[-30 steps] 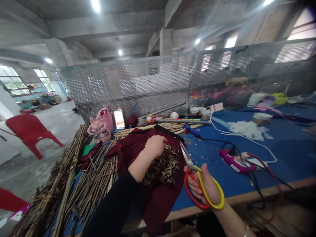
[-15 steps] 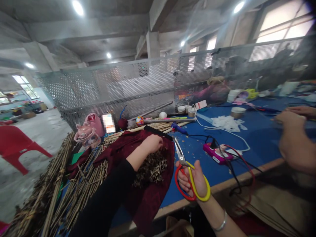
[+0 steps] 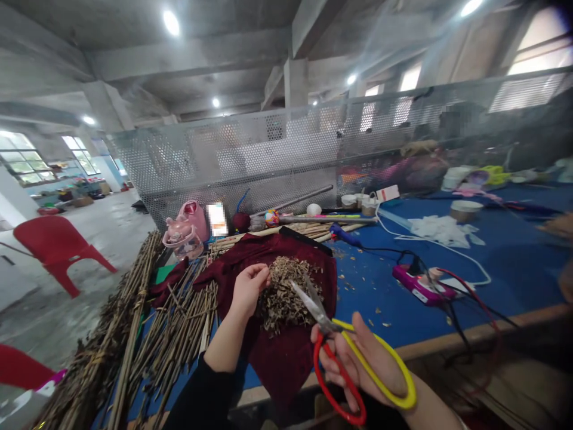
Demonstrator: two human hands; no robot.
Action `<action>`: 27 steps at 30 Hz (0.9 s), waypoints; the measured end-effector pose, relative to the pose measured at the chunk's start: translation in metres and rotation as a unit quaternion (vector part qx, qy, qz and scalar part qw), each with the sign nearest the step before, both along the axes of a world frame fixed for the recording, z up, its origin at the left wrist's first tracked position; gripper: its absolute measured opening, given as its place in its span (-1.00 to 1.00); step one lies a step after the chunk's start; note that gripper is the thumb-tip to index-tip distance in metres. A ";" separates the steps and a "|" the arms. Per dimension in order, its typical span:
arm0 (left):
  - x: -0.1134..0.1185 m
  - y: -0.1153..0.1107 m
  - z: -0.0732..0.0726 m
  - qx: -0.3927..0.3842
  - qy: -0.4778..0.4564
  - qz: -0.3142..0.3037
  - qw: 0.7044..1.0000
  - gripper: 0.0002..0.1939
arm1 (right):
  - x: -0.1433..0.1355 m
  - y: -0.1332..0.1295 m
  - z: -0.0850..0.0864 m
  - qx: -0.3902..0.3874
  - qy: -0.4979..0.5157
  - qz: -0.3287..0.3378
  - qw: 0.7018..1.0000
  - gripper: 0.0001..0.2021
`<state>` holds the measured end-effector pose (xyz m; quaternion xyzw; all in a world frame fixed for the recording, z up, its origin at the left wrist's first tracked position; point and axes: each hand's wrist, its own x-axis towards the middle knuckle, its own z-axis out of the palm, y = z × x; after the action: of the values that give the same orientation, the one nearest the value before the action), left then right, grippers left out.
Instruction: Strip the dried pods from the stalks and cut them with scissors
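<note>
A heap of dry brown clippings point(image 3: 286, 298) lies on a dark red cloth point(image 3: 277, 364) spread over the blue table. My left hand point(image 3: 251, 288) is at the heap's left edge, thumb and fingertips pinched together; whatever they may hold is too small to make out. In my right hand point(image 3: 353, 364) are scissors point(image 3: 329, 325) with one red and one yellow handle. Their blades are parted and point up and left over the heap's right side. Cut sticks point(image 3: 188, 322) lie left of the cloth.
Bundled twigs point(image 3: 107, 340) line the table's left edge. Behind stand a pink container point(image 3: 193, 221) and a perforated metal screen point(image 3: 233, 155). A purple power strip point(image 3: 423, 286) with cords, white gloves point(image 3: 443, 230) and a glue gun point(image 3: 344, 235) are to the right.
My left hand has moved left and down off the heap, uncovering it. The scissors have swung left over the heap, blades wider apart. The view has shifted left.
</note>
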<state>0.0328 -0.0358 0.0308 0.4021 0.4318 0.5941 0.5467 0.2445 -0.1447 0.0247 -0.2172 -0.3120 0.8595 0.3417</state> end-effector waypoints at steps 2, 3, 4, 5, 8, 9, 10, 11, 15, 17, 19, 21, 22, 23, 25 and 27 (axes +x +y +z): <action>0.003 -0.004 -0.002 -0.003 -0.020 -0.001 1.000 -0.58 | -0.010 -0.007 0.004 -0.016 -0.028 0.028 0.999 -0.31; 0.004 -0.006 -0.001 -0.002 -0.023 -0.002 1.000 -0.60 | -0.015 -0.008 0.005 -0.023 -0.041 0.030 0.998 -0.31; 0.004 -0.009 -0.001 0.001 -0.021 -0.002 1.000 -0.61 | -0.019 -0.008 0.006 -0.030 -0.053 0.029 0.998 -0.32; 0.005 -0.011 -0.001 0.008 -0.013 -0.003 1.000 -0.64 | -0.024 -0.007 0.007 -0.036 -0.063 0.027 0.997 -0.32; 0.003 -0.015 -0.002 0.035 0.039 0.003 0.999 -0.70 | -0.035 0.001 0.007 -0.048 -0.082 0.002 0.995 -0.33; 0.002 -0.015 -0.003 0.045 0.063 0.007 0.997 -0.72 | -0.039 0.004 0.006 -0.051 -0.085 -0.007 0.995 -0.33; 0.001 -0.015 -0.005 0.055 0.086 0.011 0.995 -0.74 | -0.043 0.006 0.006 -0.051 -0.088 -0.017 0.995 -0.34; 0.000 -0.015 -0.006 0.065 0.107 0.016 0.992 -0.75 | -0.046 0.009 0.006 -0.051 -0.091 -0.027 0.994 -0.35; -0.002 -0.015 -0.007 0.096 0.179 0.021 0.979 -0.79 | -0.054 0.016 0.004 -0.053 -0.131 -0.052 0.989 -0.45; -0.002 -0.017 -0.004 0.118 0.235 0.037 0.964 -0.80 | -0.054 0.018 0.002 -0.056 -0.159 -0.068 0.983 -0.49; -0.001 -0.020 -0.001 0.157 0.296 0.066 0.940 -0.83 | -0.052 0.019 0.000 -0.054 -0.175 -0.086 0.979 -0.51; -0.001 -0.022 0.001 0.193 0.335 0.096 0.917 -0.86 | -0.050 0.018 -0.001 -0.054 -0.172 -0.096 0.979 -0.51; -0.001 -0.022 0.001 0.203 0.343 0.110 0.911 -0.87 | -0.048 0.017 0.000 -0.056 -0.164 -0.095 0.980 -0.49; -0.001 -0.022 0.001 0.206 0.342 0.124 0.908 -0.87 | -0.047 0.015 0.000 -0.058 -0.154 -0.092 0.982 -0.47; -0.001 -0.022 0.000 0.202 0.326 0.146 0.912 -0.86 | -0.044 0.009 0.003 -0.061 -0.136 -0.074 0.986 -0.41; -0.001 -0.020 -0.002 0.201 0.302 0.151 0.919 -0.86 | -0.041 0.004 0.004 -0.057 -0.137 -0.047 0.988 -0.38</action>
<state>0.0317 -0.0560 0.0285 0.5942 0.5034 0.5940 0.2017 0.2030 -0.1410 0.0290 -0.3667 -0.2959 0.8210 0.3224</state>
